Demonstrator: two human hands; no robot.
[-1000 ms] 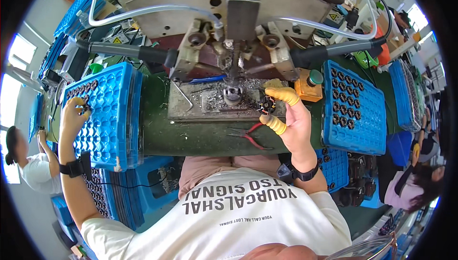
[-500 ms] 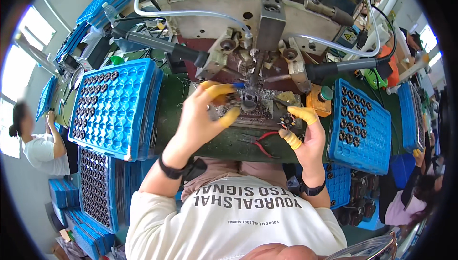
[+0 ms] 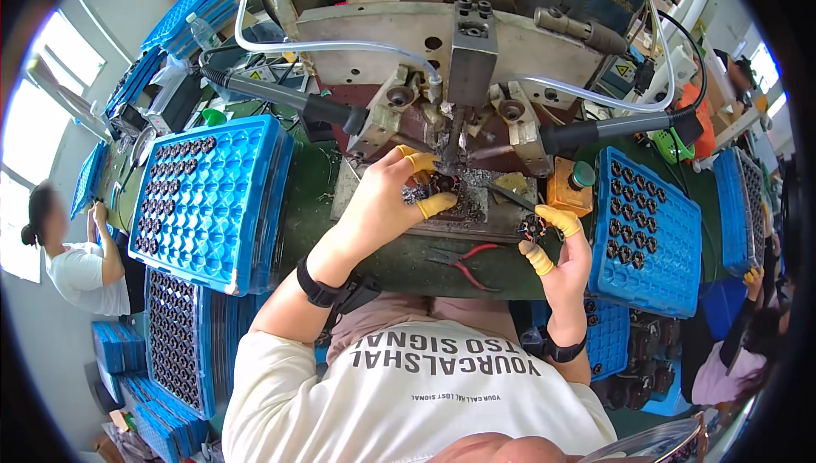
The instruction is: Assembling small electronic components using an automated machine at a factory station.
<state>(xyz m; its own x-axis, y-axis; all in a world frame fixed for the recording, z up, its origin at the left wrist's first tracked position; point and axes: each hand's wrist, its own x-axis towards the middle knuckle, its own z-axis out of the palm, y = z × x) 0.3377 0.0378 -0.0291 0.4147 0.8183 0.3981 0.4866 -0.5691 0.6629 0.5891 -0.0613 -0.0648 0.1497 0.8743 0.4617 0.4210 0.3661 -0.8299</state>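
My left hand [image 3: 387, 199], with yellow finger covers, reaches to the machine's fixture. Its fingers close around a small dark round part [image 3: 444, 183] seated below the vertical tool [image 3: 456, 136]. My right hand [image 3: 563, 246], wearing yellow covers on thumb and finger, pinches another dark round part with reddish bits [image 3: 533, 226], apart from the fixture. A thin dark flat tool [image 3: 512, 198] runs from the fixture towards the right fingertips; whether they hold it is unclear. Metal chips cover the fixture's base plate [image 3: 501, 229].
Red-handled pliers [image 3: 466, 266] lie on the green bench before me. Blue trays partly filled with dark round parts stand left [image 3: 223, 233] and right [image 3: 671, 267]. An orange box with a green-lidded jar [image 3: 571, 191] sits near the right hand. Co-workers are at both sides.
My left hand has moved slightly right, its fingers now around the part in the fixture. The right hand has shifted a little right and down, still pinching its part.
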